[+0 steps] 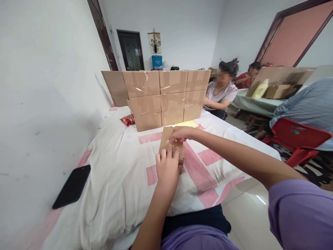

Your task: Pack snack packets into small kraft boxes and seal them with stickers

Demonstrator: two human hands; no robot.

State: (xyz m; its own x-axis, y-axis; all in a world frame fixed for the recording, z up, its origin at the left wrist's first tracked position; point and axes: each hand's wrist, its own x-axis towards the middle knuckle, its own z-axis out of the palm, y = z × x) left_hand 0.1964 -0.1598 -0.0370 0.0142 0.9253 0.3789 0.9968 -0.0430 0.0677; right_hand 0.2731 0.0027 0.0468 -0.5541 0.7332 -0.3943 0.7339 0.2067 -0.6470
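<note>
A small brown cardboard box (164, 136) lies on the cloth-covered table, its long side running away from me. My left hand (168, 165) grips its near end, fingers on top and thumb low against the end. Over the far half, my right hand (180, 133) has its fingers bent and pinched together at the top of the box. Beneath those fingertips is a shiny, clear patch that looks like tape; what they pinch is hidden. Just beyond stands a stack of taped cardboard boxes (171, 100), with a yellow sheet (188, 124) at its foot.
A black phone (72, 186) lies at the table's left edge by the wall. A red packet (128, 120) sits beside the stack. To the right are a co-worker (221, 95), a red chair (299, 137) and another table with a yellow bottle (260, 89) and an open carton (278, 91).
</note>
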